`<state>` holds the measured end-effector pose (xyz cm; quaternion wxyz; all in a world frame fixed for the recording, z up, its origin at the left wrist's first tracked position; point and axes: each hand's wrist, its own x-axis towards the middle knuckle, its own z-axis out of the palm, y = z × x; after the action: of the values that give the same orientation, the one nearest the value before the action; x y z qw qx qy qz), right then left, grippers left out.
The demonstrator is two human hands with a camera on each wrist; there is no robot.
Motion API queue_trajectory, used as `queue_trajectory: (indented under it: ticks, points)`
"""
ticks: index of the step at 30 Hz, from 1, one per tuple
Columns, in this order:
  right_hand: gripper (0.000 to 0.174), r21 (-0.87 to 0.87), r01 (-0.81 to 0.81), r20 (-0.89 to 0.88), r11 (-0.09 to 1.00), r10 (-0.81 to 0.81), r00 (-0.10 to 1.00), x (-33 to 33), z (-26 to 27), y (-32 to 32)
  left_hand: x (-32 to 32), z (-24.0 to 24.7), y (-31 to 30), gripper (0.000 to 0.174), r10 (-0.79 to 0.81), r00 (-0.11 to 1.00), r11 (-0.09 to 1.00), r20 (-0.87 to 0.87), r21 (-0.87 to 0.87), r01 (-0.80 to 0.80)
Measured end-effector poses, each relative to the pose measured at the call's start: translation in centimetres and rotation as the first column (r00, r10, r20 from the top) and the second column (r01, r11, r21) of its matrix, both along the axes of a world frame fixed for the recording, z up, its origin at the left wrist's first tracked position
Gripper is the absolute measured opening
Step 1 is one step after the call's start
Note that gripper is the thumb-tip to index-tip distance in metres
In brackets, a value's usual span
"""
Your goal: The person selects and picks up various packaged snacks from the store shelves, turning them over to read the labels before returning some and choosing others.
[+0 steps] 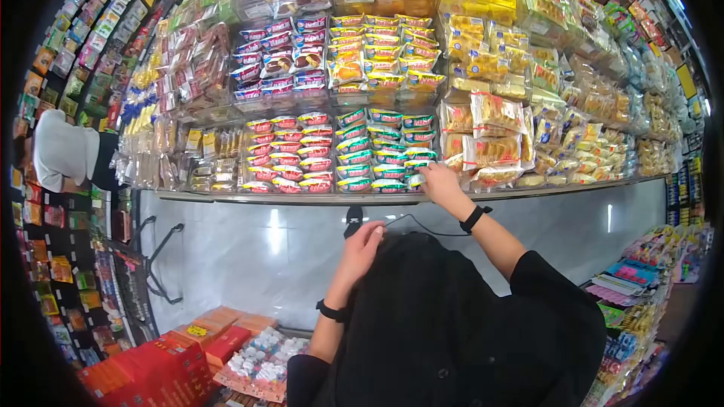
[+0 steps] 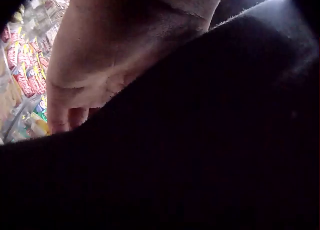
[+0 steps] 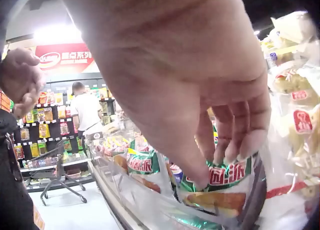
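The right hand (image 1: 445,185) has its grip pinched on a green-and-white packet (image 3: 215,200). The packet is at the front right corner of a clear bin (image 3: 132,197) full of packets like it. The hand hides part of it. Red packets (image 1: 290,152) fill the left side. Big bread bags (image 1: 494,136) are piled close on the right. The left hand (image 1: 363,247) is loose, near the black shirt (image 1: 445,316). A cart (image 3: 59,177) stands on the floor (image 1: 226,256).
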<state>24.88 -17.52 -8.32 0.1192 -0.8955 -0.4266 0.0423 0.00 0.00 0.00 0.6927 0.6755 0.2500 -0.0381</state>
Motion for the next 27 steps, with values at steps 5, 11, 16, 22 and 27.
queue_trajectory:
  ticks: [5, 11, 16, 22, 27]
  points:
    - [0.031, 0.004, 0.074, -0.056, 0.997, -0.074, 0.996, 0.8, 1.7, 0.0, 1.6, 1.0, 5.2, 0.037, -0.096, 0.993, 0.994, -0.07, 0.05, 0.1]
    - [0.035, -0.026, 0.144, 0.01, 0.989, -0.144, 0.99, 0.6, 2.6, 3.3, 2.3, 0.5, 11.2, 0.037, -0.061, 0.993, 0.989, 0.103, 0.137, 0.047]
    - [0.035, -0.163, 0.165, 0.069, 0.973, -0.156, 0.985, 0.7, 0.7, 4.6, 2.1, 0.5, 16.2, 0.034, -0.112, 0.993, 0.993, 0.032, 0.025, 0.111]
    - [0.032, -0.173, 0.241, 0.055, 0.955, -0.235, 0.97, 0.2, 3.8, 6.0, 2.0, 0.1, 18.6, 0.033, -0.188, 0.982, 0.982, -0.023, -0.021, 0.187]
    - [0.026, -0.194, 0.393, 0.123, 0.899, -0.375, 0.919, -1.8, 7.4, 6.1, 2.8, -1.5, 18.1, 0.035, -0.245, 0.969, 0.966, 0.019, -0.078, 0.246]
